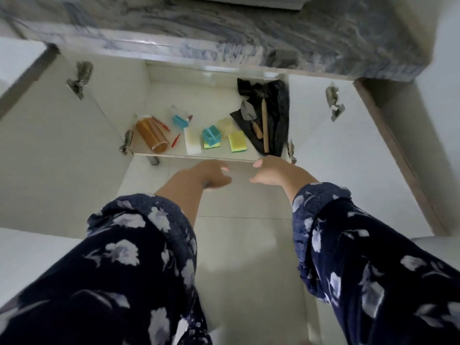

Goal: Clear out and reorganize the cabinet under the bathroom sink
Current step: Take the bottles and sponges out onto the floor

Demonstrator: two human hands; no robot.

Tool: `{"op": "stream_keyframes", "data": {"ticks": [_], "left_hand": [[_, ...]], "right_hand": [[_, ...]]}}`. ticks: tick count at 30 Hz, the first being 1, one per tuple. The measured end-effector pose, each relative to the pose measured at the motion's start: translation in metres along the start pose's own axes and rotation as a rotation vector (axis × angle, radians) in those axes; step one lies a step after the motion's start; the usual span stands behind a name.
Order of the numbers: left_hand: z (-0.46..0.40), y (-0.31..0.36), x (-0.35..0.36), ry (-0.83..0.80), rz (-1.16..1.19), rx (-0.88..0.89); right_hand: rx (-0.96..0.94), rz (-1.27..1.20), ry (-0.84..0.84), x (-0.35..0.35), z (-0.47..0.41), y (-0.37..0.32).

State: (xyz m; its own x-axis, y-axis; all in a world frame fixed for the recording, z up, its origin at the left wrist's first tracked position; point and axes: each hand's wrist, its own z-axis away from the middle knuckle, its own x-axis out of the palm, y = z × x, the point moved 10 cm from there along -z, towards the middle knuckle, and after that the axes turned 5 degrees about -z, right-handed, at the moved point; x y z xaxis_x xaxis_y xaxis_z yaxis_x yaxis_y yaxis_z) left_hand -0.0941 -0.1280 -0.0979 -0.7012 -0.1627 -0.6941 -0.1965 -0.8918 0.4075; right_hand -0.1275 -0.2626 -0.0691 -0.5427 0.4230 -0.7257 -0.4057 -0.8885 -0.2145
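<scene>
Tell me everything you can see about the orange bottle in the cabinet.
The orange bottle is a clear amber cylinder that looks like plastic, lying on its side on the left part of the cabinet floor. Its pale cap end points toward the back, and its round base points toward the front edge. Thin red sticks lie just to its right; whether they touch it is unclear. A white sponge lies further right, apart from it. Neither hand touches the bottle.
</scene>
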Motion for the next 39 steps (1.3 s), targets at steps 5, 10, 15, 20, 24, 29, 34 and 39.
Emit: {"op": "stream_keyframes", "data": {"ticks": [5, 10, 15, 20, 24, 29, 34, 39], "left_hand": [[-0.001, -0.081, -0.048, 0.039, 0.117, -0.088], [-0.006, -0.155, -0.077, 0.099, 0.266, -0.209], [-0.032, -0.212, -0.090, 0.193, 0.457, -0.305], [-0.075, -0.260, -0.082, 0.289, 0.670, -0.373], [-0.118, -0.294, -0.058, 0.385, 0.769, -0.424], [-0.186, -0.329, -0.022, 0.462, 0.843, -0.459], [-0.255, -0.368, -0.006, 0.661, 0.935, -0.461], [-0.315, -0.407, 0.002, 0.753, 0.910, -0.411]], "right_hand": [[-0.107, 0.004, -0.075, 0.004, -0.038, -0.089], [-0.196, 0.066, -0.152, 0.023, -0.076, -0.164], [-0.263, 0.095, -0.186, 0.035, -0.128, -0.218], [-0.336, 0.139, -0.183, 0.049, -0.197, -0.253], [-0.377, 0.076, -0.140, 0.073, -0.264, -0.261], [-0.422, 0.049, -0.172, 0.108, -0.346, -0.268], [-0.492, -0.137, -0.085, 0.123, -0.428, -0.293], [-0.583, -0.248, -0.073, 0.145, -0.487, -0.318]]}}
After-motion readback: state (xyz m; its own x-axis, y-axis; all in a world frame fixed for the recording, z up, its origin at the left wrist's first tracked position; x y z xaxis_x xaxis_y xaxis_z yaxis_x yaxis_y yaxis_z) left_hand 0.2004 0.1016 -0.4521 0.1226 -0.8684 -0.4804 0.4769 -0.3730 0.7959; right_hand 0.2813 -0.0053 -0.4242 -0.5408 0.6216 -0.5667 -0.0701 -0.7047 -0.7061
